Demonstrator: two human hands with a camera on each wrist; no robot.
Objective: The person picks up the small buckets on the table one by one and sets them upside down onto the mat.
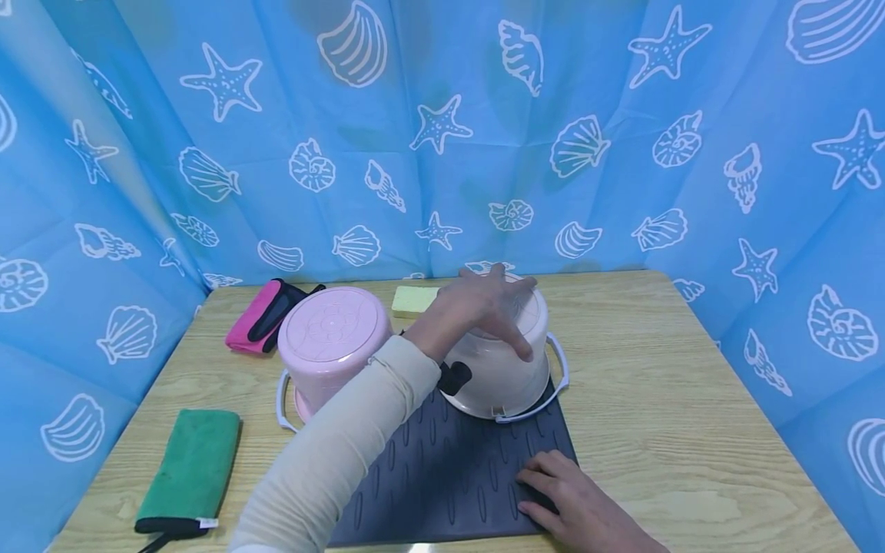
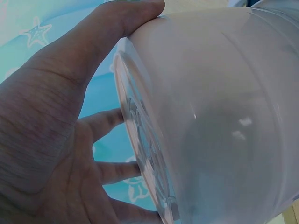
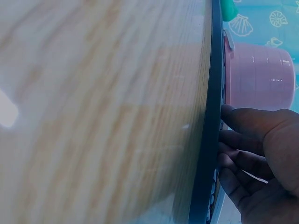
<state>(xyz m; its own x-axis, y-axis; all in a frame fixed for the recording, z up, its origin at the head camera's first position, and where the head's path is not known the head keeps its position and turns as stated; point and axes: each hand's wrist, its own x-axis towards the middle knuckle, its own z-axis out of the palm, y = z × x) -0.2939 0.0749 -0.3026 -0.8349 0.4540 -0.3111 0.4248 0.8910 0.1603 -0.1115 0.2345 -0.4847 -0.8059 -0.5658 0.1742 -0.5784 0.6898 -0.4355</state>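
Note:
A whitish bucket (image 1: 477,376) stands upside down on a dark ribbed mat (image 1: 429,491). Across its upturned base spreads my left hand (image 1: 491,299), fingers apart; in the left wrist view the thumb lies over the bucket's side and the fingertips meet the rim of the base. My right hand (image 1: 570,495) rests at the mat's front right corner with loosely bent fingers and nothing in them. A pink bucket (image 1: 332,330), also upside down, sits left of the whitish one, partly behind my left sleeve.
On the left of the wooden table (image 1: 664,399) lies a folded green cloth (image 1: 190,461). Behind the pink bucket are a pink and black cloth (image 1: 259,315) and a pale yellow sponge (image 1: 412,301). A blue seashell curtain (image 1: 442,177) encloses the table's back and sides.

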